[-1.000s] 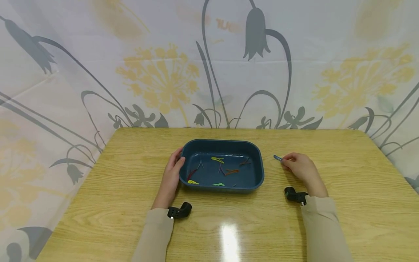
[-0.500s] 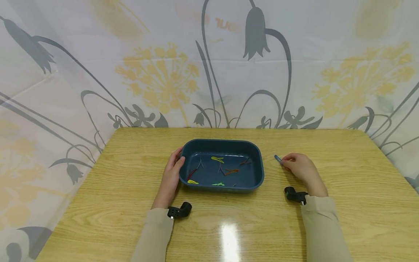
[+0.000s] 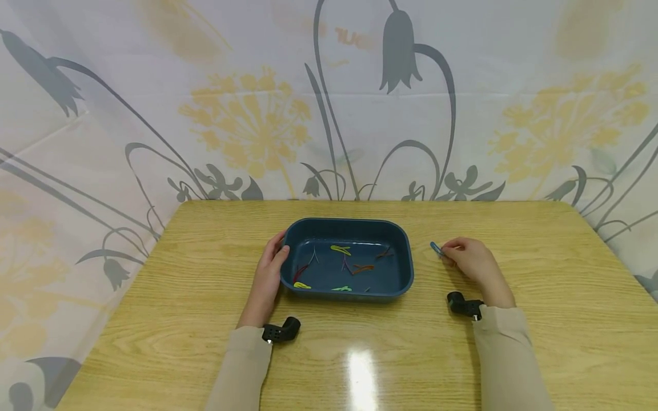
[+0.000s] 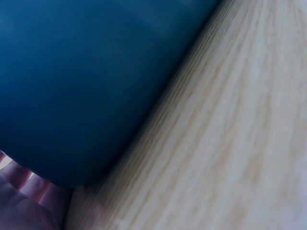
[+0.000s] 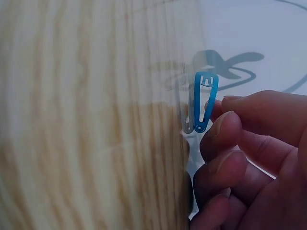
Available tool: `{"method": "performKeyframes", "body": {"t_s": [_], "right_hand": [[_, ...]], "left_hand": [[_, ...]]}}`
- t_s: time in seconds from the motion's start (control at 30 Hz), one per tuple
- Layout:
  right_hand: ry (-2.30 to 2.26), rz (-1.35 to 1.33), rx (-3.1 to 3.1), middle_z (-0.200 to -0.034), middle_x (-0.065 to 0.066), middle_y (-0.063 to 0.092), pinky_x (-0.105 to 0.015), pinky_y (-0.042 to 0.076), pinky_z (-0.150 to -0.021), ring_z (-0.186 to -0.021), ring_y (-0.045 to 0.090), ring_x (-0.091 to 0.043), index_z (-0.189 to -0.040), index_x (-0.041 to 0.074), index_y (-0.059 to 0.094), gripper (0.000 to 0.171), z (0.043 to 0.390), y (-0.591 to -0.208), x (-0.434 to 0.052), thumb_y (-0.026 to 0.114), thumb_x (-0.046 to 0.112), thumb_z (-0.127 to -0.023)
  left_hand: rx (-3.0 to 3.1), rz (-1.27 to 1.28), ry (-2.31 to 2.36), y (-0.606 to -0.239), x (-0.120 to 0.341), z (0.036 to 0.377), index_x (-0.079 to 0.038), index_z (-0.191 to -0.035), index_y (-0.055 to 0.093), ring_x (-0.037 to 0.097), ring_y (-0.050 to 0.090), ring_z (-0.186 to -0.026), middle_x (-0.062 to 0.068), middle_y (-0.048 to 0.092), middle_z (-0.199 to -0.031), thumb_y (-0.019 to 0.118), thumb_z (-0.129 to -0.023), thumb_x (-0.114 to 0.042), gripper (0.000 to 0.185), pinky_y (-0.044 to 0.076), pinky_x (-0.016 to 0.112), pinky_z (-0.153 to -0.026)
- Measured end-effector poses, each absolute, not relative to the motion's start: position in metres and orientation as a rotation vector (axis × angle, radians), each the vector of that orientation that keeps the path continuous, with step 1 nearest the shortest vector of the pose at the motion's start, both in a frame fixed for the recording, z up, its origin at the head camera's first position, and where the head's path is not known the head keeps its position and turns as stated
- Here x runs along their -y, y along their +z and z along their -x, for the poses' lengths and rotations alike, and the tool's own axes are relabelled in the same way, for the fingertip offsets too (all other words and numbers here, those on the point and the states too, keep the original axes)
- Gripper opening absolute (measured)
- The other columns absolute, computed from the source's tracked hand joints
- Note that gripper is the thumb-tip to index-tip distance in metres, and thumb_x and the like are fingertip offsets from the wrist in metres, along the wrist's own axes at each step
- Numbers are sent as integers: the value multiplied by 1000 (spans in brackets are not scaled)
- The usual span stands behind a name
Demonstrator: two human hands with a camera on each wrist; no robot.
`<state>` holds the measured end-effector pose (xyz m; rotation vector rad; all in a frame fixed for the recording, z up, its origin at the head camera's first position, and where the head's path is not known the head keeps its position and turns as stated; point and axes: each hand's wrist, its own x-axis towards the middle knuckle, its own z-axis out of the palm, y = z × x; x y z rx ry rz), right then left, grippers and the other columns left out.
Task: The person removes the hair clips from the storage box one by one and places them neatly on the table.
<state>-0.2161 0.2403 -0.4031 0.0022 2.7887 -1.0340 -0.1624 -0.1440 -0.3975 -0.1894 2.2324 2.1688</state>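
My left hand [image 3: 266, 271] grips the left end of a dark blue oblong basin [image 3: 349, 230], its thumb at the rim and fingers along the outside wall. In the left wrist view the basin's side [image 4: 86, 86] fills the upper left, with part of the hand [image 4: 29, 201] below it. To the right of the basin, my right hand [image 3: 474, 265] pinches a small blue snap hair clip [image 3: 436, 248] between thumb and forefinger. The right wrist view shows this clip [image 5: 197, 96] pointing up beyond the fingertips [image 5: 225, 127], its frame joined at both ends.
Several hair clips lie spread over the basin floor, among them a yellow clip [image 3: 340, 250], an orange clip [image 3: 364, 268] and a green clip [image 3: 342, 289]. A wooden table [image 3: 329, 354] carries the basin. Behind it hangs a flower-patterned cloth [image 3: 329, 103].
The blue hair clip has tilted slightly in my right fingers. Both hands and the basin stay in place; the head view has shifted a little.
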Motion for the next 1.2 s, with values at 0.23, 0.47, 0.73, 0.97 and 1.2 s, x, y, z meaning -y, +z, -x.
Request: {"method": "performKeyframes", "body": {"t_s": [0.23,0.47,0.73,0.97,1.2], "right_hand": [[-1115,-18,-2753,-86,-11,62,-28,41,-67,-74,54,-20,-117,-2,56,41,213,-399,-242,44,32,-96],[-1148,12,-2768,-81,-11,60,-29,40,-65,-69,52,-20,-114,-4,56,40,214,-398,-242,43,30,-97],[-1243,73,-2740,-95,-16,61,-28,46,-69,-79,56,-22,-119,1,55,47,214,-395,-236,43,40,-96],[-1262,176,-2726,-93,-15,61,-31,45,-69,-79,54,-24,-120,4,55,47,213,-389,-231,43,42,-95],[-1283,227,-2759,-93,-12,64,-37,46,-74,-81,56,-28,-119,5,57,46,212,-382,-224,42,41,-96]], "left_hand": [[-2251,175,2176,-400,143,163,-19,-140,36,18,26,-135,1,34,-144,41,-99,-26,42,18,40,-112],[-2235,167,2200,-408,145,169,-23,-139,37,16,28,-133,-1,35,-143,42,-98,-27,41,20,39,-112],[-2264,147,2220,-425,149,175,-27,-135,41,14,31,-131,-5,38,-139,43,-97,-32,38,21,40,-111],[-2276,152,2207,-424,148,175,-28,-135,41,14,31,-131,-5,39,-139,43,-97,-33,38,21,40,-111],[-2277,142,2213,-425,149,176,-28,-135,40,13,31,-131,-6,38,-139,43,-97,-33,39,22,39,-111]]}}
